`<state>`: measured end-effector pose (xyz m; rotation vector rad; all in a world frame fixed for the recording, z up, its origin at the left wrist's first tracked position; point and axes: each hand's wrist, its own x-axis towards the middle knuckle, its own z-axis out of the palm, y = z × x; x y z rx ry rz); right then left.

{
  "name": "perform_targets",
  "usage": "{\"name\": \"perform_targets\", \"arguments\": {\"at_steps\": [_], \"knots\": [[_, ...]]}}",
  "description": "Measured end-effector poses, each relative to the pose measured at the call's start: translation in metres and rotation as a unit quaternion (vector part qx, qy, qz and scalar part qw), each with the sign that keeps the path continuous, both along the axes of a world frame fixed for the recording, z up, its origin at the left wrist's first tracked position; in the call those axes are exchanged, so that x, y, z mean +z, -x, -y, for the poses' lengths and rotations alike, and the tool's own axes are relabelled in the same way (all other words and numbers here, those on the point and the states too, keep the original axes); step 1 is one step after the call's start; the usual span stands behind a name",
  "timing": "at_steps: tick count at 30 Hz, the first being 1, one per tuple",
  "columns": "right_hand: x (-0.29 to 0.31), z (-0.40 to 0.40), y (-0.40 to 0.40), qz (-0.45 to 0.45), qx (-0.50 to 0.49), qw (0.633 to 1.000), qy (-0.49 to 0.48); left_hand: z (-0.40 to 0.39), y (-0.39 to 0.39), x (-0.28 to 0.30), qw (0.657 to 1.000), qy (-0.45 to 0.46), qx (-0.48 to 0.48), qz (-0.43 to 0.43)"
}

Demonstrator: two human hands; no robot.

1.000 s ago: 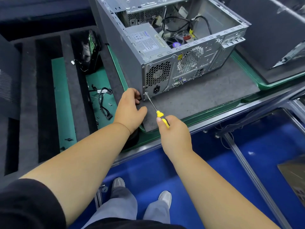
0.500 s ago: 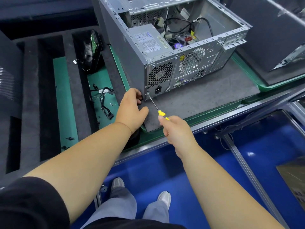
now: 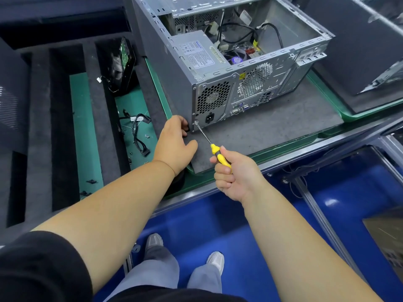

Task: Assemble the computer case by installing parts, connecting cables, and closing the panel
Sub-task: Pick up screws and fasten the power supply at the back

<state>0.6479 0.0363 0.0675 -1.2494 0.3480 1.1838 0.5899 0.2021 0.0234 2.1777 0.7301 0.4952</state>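
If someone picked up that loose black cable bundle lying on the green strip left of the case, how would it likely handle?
The black cable bundle would probably be floppy: it lies in slack loops on the green strip. It looks thin, so likely light. Its end connectors would probably dangle and swing, and might snag.

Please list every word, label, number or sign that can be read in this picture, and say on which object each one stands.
No text here can be quoted with certainty.
White label on the power supply: blue brand word and rows of print, too small and blurred to read.
Narrow sticker beside it: unreadable.
Yellow warning sticker on the rear panel of the computer case: a sign only, no words legible.
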Motion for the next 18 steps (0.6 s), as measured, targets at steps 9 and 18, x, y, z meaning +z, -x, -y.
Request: {"name": "perform_targets", "arguments": {"at_steps": [9, 18], "knots": [[-0.005, -0.001, 0.018, 0.431, 0.111, 0.865, 0.231, -0.001, 0.000, -0.001, 1.000, 0.007, 0.000, 0.000], [0.000, -0.006, 0.008, 0.133, 0.009, 0.988, 0.081, -0.001, 0.000, -0.001, 1.000, 0.002, 0.000, -0.001]]}}
